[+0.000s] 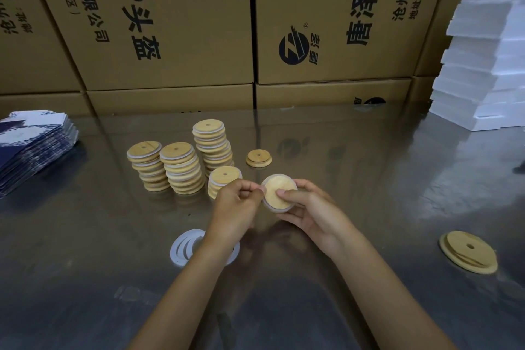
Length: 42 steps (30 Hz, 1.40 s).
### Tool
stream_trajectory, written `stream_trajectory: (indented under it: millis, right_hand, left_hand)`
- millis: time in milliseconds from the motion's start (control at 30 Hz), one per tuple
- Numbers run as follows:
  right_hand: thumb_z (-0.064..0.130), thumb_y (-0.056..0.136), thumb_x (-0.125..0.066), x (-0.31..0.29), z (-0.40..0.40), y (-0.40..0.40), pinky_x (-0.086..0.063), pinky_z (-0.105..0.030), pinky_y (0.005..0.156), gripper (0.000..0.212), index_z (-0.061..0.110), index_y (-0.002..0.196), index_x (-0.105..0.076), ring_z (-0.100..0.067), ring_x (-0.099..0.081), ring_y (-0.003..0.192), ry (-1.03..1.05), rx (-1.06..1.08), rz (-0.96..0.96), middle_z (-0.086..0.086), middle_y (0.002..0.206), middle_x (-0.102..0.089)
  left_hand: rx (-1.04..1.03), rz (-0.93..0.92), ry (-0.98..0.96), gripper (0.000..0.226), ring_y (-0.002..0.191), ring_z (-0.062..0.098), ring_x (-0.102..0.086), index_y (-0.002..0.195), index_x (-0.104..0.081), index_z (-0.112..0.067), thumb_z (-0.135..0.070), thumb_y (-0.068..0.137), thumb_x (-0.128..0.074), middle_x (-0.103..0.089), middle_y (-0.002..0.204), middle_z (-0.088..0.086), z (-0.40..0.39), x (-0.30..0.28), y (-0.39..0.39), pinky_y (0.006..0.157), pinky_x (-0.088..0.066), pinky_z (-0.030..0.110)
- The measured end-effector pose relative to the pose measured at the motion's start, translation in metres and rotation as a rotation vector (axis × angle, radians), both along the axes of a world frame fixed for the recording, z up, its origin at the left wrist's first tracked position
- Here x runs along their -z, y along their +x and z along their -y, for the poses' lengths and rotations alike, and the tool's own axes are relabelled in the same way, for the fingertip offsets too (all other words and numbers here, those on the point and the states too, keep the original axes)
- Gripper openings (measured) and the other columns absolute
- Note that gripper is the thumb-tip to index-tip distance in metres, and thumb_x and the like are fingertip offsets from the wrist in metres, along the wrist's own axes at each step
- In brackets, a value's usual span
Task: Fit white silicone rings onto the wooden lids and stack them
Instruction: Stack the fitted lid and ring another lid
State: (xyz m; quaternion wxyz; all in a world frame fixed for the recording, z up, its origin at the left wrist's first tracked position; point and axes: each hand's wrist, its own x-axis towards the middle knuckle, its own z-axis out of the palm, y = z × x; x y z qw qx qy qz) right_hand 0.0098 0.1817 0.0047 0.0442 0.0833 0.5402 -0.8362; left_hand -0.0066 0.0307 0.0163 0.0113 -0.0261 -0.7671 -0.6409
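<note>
Held lid: a round wooden lid (277, 192) is held above the table between both hands, tilted toward the camera, with a white ring (270, 205) seen around its edge.
Right hand: the right hand (309, 209) is curled around the lid from the right, with the thumb pressed flat on the wooden face and the fingers wrapped behind it.
Left hand: the left hand (237, 202) is closed at the lid's left edge, where the rim is pinched by the fingertips.
Stacks: four stacks of lids with rings are stood just beyond the hands; a tall stack (211, 145) is placed at the back, two middle stacks (177, 167) and (147, 165) to its left, and a short stack (223, 182) just beside the left hand.
Loose lids: one bare lid (258, 158) is laid alone to the right of the tall stack; a larger-looking lid (468, 251) is laid well apart at the right, near the table's edge.
Spare rings: a small pile of white rings (184, 247) is laid on the table, partly hidden under the left forearm.
Table: a shiny grey table (355, 179) is seen, with reflections across it.
Surroundings: cardboard boxes (170, 23) with printed lettering are stacked behind; white foam slabs (483, 65) are piled at the right, and blue-and-white printed packs (31, 145) at the left.
</note>
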Motion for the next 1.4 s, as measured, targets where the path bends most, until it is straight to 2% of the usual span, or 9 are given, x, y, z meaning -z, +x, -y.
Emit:
stream_trajectory:
  millis: [233, 433, 600, 700, 800, 933, 1133, 1267, 1400]
  right_hand:
    - [-0.006, 0.085, -0.068, -0.003, 0.001, -0.001, -0.060, -0.029, 0.070, 0.032, 0.007, 0.110, -0.053, -0.023, -0.073, 0.081, -0.110, 0.047, 0.004, -0.017, 0.096, -0.072]
    - [-0.004, 0.084, -0.067, -0.004, 0.002, 0.001, -0.057, -0.040, 0.094, 0.030, 0.007, 0.109, -0.055, -0.028, -0.070, 0.096, 0.036, 0.028, -0.002, -0.016, 0.100, -0.071]
    - [0.005, 0.085, -0.072, -0.006, 0.006, 0.005, -0.056, -0.037, 0.090, 0.023, 0.009, 0.105, -0.063, -0.028, -0.070, 0.099, 0.174, 0.025, -0.011, -0.014, 0.101, -0.073]
    - [0.010, 0.087, -0.074, -0.006, 0.005, 0.005, -0.057, -0.033, 0.085, 0.025, 0.007, 0.109, -0.062, -0.021, -0.069, 0.087, 0.117, 0.020, -0.003, -0.012, 0.093, -0.073]
    - [0.009, 0.087, -0.074, -0.006, 0.005, 0.005, -0.057, -0.026, 0.070, 0.026, 0.004, 0.108, -0.061, -0.021, -0.064, 0.075, 0.055, 0.053, 0.015, -0.012, 0.085, -0.071]
    - [0.012, 0.089, -0.072, -0.006, 0.005, 0.003, -0.059, -0.028, 0.071, 0.033, -0.004, 0.116, -0.063, -0.023, -0.064, 0.072, 0.083, 0.051, 0.013, -0.013, 0.087, -0.073]
    - [0.025, 0.095, -0.065, -0.004, 0.004, 0.001, -0.059, -0.028, 0.072, 0.030, 0.003, 0.115, -0.070, -0.017, -0.070, 0.074, 0.113, -0.005, -0.016, -0.008, 0.082, -0.071]
    - [0.028, 0.099, -0.056, -0.005, 0.005, 0.001, -0.056, -0.026, 0.071, 0.023, 0.013, 0.112, -0.069, -0.018, -0.074, 0.080, 0.092, -0.062, -0.019, -0.008, 0.092, -0.076]
    - [0.033, 0.100, -0.052, -0.007, 0.003, 0.002, -0.055, -0.028, 0.073, 0.030, 0.014, 0.117, -0.067, -0.018, -0.074, 0.083, 0.021, -0.072, 0.010, -0.007, 0.105, -0.078]
  left_hand:
    - [0.071, 0.039, -0.024, 0.019, 0.062, 0.011, -0.050, 0.084, -0.057, -0.016, -0.018, 0.083, -0.076, -0.057, 0.074, -0.001, -0.005, 0.005, 0.002, 0.048, -0.039, 0.022]
    - [0.059, -0.060, 0.022, 0.014, 0.064, 0.006, -0.054, 0.086, -0.055, -0.016, -0.009, 0.089, -0.067, -0.059, 0.082, 0.001, -0.005, 0.004, 0.003, 0.044, -0.044, 0.023]
    - [0.039, -0.174, 0.055, 0.018, 0.061, -0.006, -0.055, 0.092, -0.059, -0.016, -0.002, 0.086, -0.068, -0.062, 0.084, -0.002, -0.001, 0.002, 0.000, 0.051, -0.043, 0.010]
    - [0.083, -0.166, -0.018, 0.037, 0.063, -0.002, -0.055, 0.104, -0.057, -0.027, -0.011, 0.078, -0.078, -0.063, 0.094, -0.005, 0.001, 0.005, 0.000, 0.059, -0.046, 0.013]
    - [0.130, -0.255, -0.199, 0.057, 0.085, 0.001, -0.057, 0.113, -0.051, -0.032, -0.022, 0.068, -0.085, -0.060, 0.105, -0.013, -0.002, 0.012, 0.001, 0.075, -0.048, 0.020]
    - [0.036, -0.406, -0.420, 0.058, 0.099, 0.001, -0.054, 0.116, -0.050, -0.036, -0.036, 0.066, -0.081, -0.059, 0.108, -0.017, -0.001, 0.014, 0.002, 0.082, -0.049, 0.031]
    - [-0.005, -0.358, -0.255, 0.052, 0.077, -0.011, -0.049, 0.108, -0.056, -0.038, -0.031, 0.066, -0.087, -0.059, 0.092, -0.023, 0.001, 0.009, 0.001, 0.067, -0.040, 0.012]
    - [-0.043, -0.319, -0.168, 0.054, 0.077, -0.011, -0.049, 0.106, -0.054, -0.033, -0.025, 0.064, -0.088, -0.057, 0.096, -0.015, 0.004, 0.006, -0.003, 0.069, -0.039, 0.006]
    - [-0.184, -0.418, -0.218, 0.054, 0.087, -0.010, -0.051, 0.108, -0.052, -0.031, -0.026, 0.066, -0.084, -0.055, 0.102, -0.010, 0.013, 0.003, -0.009, 0.072, -0.039, 0.003]
